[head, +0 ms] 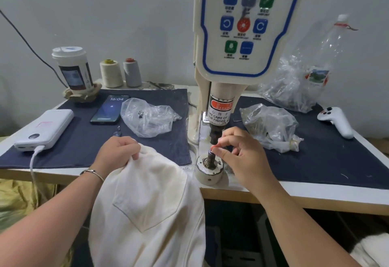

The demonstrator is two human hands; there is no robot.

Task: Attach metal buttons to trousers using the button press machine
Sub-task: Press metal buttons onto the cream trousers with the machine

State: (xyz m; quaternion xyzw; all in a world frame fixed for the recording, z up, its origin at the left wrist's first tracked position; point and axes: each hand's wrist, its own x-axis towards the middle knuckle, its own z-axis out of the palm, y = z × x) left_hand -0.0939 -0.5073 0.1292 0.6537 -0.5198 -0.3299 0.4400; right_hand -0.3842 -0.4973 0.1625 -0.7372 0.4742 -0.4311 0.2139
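My left hand [119, 151] gripped a bunched fold of the trousers [147, 207], which hung off the table's [315, 200] front edge. My right hand [240, 155] pinched a small button [211, 151] between thumb and forefinger atop the press's [235, 35] lower die [209, 169].

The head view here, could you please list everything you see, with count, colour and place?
cream button press machine: one, table centre
cream cotton trousers: one, front edge
navy cloth mats: two, flanking machine
clear plastic bags: three, one left, two right
thread cones: two, cream and grey, rear left
paper cup: one, white, rear left
black phone: one, left mat
white power bank: one, far left
white handheld controller: one, far right
left hand: grips trousers
right hand: fingertips at lower die
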